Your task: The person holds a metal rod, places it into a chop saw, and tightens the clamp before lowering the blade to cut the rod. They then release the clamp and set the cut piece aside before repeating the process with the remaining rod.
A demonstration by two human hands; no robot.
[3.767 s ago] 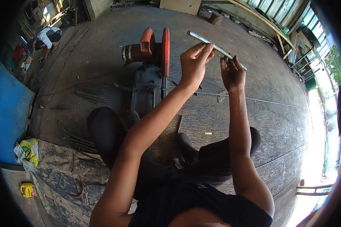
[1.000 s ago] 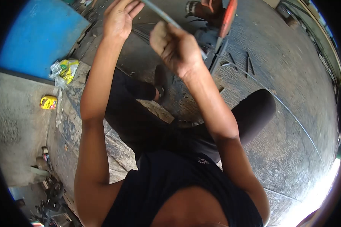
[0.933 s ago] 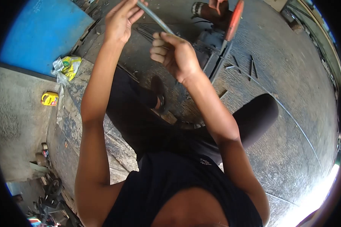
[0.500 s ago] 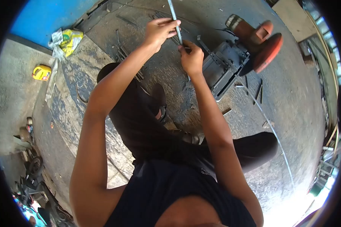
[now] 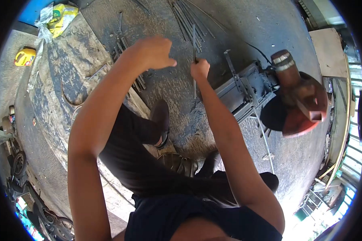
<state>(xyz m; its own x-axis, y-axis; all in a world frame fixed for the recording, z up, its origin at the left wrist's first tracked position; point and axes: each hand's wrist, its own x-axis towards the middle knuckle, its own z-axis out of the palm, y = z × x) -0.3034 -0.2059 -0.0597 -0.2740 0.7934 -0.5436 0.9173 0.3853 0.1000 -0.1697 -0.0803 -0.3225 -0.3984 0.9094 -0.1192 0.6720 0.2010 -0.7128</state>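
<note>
Toward the far middle, one metal rod is held in the right hand, fist wrapped around it, arm reaching forward. The left hand hangs left of the rod, apart, elbow bent, thumb spread from the fingers. One red saw stands right; one yellow jug sits left beyond the dark floor.

The left hand has come off the metal rod that both hands held half a second ago and is now apart from it, leaving only the right hand gripping. The turned view now puts the red saw farther right.
</note>
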